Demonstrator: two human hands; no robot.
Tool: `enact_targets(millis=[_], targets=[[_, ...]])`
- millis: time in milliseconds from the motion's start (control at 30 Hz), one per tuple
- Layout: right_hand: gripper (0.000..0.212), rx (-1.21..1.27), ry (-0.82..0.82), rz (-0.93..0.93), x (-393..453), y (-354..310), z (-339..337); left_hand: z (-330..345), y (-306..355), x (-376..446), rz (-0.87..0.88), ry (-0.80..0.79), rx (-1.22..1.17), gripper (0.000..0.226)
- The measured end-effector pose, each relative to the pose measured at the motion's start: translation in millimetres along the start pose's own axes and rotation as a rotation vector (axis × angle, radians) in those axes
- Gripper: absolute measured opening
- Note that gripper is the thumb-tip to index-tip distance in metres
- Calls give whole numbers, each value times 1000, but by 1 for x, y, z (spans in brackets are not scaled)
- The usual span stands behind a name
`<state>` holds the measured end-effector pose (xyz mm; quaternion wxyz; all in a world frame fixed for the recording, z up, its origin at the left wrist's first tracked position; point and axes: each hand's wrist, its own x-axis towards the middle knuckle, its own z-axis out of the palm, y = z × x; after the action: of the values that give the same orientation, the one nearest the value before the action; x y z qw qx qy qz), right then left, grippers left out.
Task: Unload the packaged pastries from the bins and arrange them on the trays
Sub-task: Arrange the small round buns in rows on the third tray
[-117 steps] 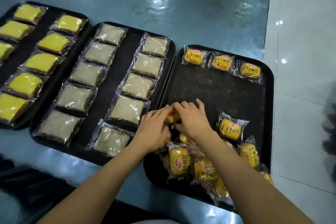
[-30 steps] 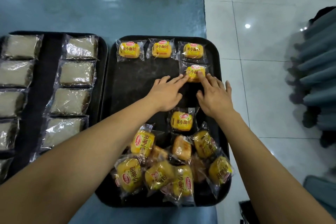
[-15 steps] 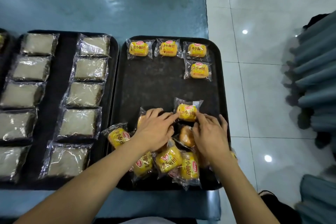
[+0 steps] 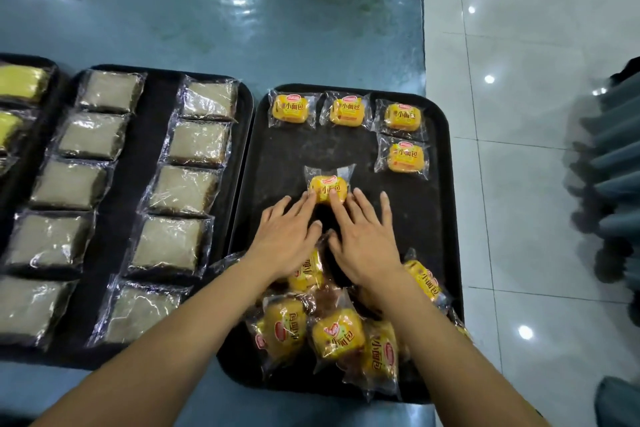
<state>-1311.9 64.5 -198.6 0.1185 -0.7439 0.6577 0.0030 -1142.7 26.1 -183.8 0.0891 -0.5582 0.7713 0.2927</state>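
Both hands lie flat, palms down, left (image 4: 287, 239) beside right (image 4: 365, 243), fingers straight.

the scene is being viewed by one head-worn camera, looking steeply down and forward, close over the black tray (image 4: 446, 218) on the blue table (image 4: 207, 28).

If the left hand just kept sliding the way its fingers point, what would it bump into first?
The left hand already touches the small bread packet with its fingers. Beyond lies bare black tray, then probably the far row's middle packet.
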Motion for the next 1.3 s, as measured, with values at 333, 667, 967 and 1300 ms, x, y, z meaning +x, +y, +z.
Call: enact_targets(millis=[333,667,967,1300], targets=[[65,-204,61,73,65,33,-8,-23,13,79,26,-25,37,64],[71,-152,-83,108,82,38,-20,-35,13,92,-5,-63,65,64],[54,160,25,141,22,4,-39,-20,-27,-29,65,151,-79,59],[27,284,185,-129,-76,-49,-32,30,-29,-124,199,174,13,54]])
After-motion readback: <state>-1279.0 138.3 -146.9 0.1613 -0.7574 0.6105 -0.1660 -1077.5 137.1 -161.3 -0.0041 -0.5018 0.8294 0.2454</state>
